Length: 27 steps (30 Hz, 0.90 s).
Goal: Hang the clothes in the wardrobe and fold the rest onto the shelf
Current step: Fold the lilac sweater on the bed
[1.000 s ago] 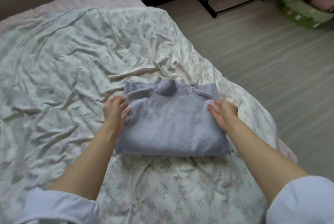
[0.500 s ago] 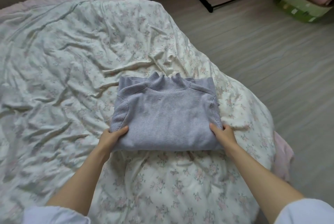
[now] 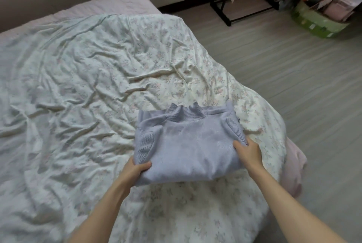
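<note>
sweater (image 3: pixel 191 140), folded, sits near the bed's (image 3: pixel 78 86) corner; left hand (image 3: pixel 135 170) and right hand (image 3: pixel 248 150) grip its near corners. lifting from only 2 corners could let the folds sag open.

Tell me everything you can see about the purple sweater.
The sweater is pale lilac knit with a ribbed high collar at its far edge and ribbed seams at both shoulders. It is folded into a neat rectangle, sleeves tucked out of sight. It sits at the near right part of the bed, on the floral cover. The left hand grips its near left corner and the right hand grips its right edge.
</note>
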Available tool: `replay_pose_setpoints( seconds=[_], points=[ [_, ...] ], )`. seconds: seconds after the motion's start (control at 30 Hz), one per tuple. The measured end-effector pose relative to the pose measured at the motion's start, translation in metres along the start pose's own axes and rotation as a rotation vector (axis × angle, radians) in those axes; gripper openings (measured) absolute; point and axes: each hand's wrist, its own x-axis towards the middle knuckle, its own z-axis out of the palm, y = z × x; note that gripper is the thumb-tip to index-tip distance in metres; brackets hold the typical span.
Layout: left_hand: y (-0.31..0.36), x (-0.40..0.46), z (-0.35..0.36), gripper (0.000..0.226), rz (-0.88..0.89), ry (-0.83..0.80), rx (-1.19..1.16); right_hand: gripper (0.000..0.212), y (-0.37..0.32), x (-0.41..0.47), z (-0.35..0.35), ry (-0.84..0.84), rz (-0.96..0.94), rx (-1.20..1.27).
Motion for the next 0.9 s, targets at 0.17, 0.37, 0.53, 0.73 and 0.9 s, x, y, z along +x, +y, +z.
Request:
replay_pose_setpoints(
  seconds=[0.17,0.37,0.53,0.73,0.9],
  points=[
    [-0.025,-0.035,0.000,0.046,-0.058,-0.123,0.020,0.021,-0.035,-0.059,0.024,-0.132,-0.266,-0.164],
    [-0.040,-0.038,-0.016,0.046,-0.224,-0.133,-0.224,0.037,-0.065,-0.127,0.115,-0.408,-0.585,-0.403],
    [-0.058,-0.041,-0.037,0.053,-0.221,-0.069,-0.462,0.046,-0.046,-0.152,0.166,-0.710,-0.518,-0.489],
    [-0.049,-0.042,-0.020,0.062,-0.144,-0.092,-0.270,0.037,-0.003,-0.143,0.152,-0.374,-0.587,-0.368],
    [-0.056,-0.027,0.013,0.091,-0.026,0.074,-0.056,0.054,0.042,-0.130,0.133,-0.661,-0.568,-0.787]
  ],
)
